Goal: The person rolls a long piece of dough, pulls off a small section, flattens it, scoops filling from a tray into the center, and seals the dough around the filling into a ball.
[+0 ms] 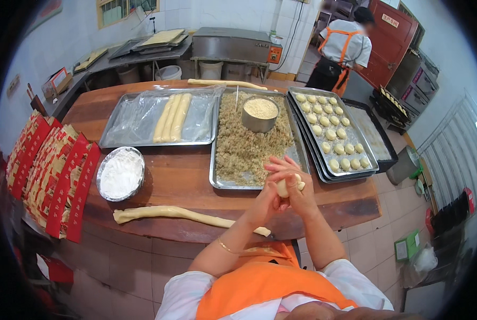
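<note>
My left hand [268, 198] and my right hand [301, 196] are closed together around a small pale dough piece [283, 188], some fingers raised. They are over the front right of a metal tray [216, 177] of brownish crumbly filling [241, 154]. A round metal container [259, 125] of pale grains stands in that filling. In front, a long dough rope [185, 213] lies along the table edge [345, 216]. A bowl of white flour [120, 173] is to the left. Stacked trays on the right carry rows of small dough rounds [331, 135] on top.
A tray [118, 140] with plastic and dough logs [171, 117] is at back left; another rope [225, 84] lies behind. Red packaging [51, 176] is piled at left. A person [340, 50] in an orange apron stands by the red door [390, 37]. A dark tray [380, 133] sits at right.
</note>
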{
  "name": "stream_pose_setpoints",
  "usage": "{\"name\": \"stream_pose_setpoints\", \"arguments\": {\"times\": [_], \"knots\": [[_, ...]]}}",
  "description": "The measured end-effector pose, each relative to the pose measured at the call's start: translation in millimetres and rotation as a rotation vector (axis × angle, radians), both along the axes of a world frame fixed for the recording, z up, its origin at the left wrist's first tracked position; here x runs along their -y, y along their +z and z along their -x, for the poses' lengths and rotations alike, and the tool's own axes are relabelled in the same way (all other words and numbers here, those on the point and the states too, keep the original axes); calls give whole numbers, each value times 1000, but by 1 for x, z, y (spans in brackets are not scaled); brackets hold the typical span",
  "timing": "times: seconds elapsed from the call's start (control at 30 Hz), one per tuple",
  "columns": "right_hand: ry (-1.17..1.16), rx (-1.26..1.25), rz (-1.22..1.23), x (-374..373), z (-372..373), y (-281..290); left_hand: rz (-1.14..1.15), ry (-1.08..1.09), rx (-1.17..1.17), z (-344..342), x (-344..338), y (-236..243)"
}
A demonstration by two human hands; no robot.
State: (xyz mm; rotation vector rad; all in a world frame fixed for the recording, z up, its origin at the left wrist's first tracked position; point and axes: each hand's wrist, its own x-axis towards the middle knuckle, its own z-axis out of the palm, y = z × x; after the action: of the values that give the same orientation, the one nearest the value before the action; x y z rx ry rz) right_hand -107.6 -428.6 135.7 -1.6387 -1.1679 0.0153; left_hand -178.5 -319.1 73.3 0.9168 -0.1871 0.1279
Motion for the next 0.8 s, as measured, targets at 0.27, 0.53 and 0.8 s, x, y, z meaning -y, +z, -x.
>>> {"name": "stream_pose_setpoints", "arguments": {"times": [0.27,0.53,0.8], "knots": [[23,55,32,-18,26,26,-119,85,51,3,-10,-6],[54,-34,-155,-20,30,20,-141,83,76,28,-15,24],[100,-37,109,-14,19,19,-128,77,138,16,-17,8]]}}
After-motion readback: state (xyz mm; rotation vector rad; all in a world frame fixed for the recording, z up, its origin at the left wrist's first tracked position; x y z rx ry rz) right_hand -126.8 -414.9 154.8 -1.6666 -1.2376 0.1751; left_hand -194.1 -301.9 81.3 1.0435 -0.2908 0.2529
